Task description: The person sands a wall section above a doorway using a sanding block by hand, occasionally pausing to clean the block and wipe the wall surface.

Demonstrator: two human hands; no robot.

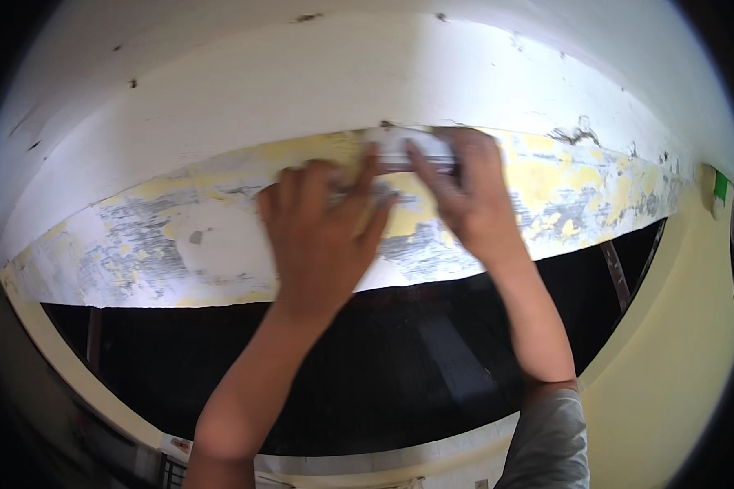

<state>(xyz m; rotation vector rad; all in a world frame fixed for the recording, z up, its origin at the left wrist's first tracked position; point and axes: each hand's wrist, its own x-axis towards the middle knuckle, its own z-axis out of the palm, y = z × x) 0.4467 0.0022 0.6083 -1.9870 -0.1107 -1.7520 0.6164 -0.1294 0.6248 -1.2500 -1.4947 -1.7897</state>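
Note:
My right hand grips a pale block with a darker lower edge, probably a sanding block. The block lies against the top of a patchy wall band, just under the white ceiling edge. To the left, my left hand is raised against the same band with its fingers apart. Its index fingertip overlaps the block's left end; blur hides how firmly it touches. Yellow paint, white filler and grey scuffed patches cover the band.
Above is a white ceiling surface with small dark holes and a crack at right. A dark opening lies below the band. A yellow wall curves down the right, with a green-and-white fitting high on it.

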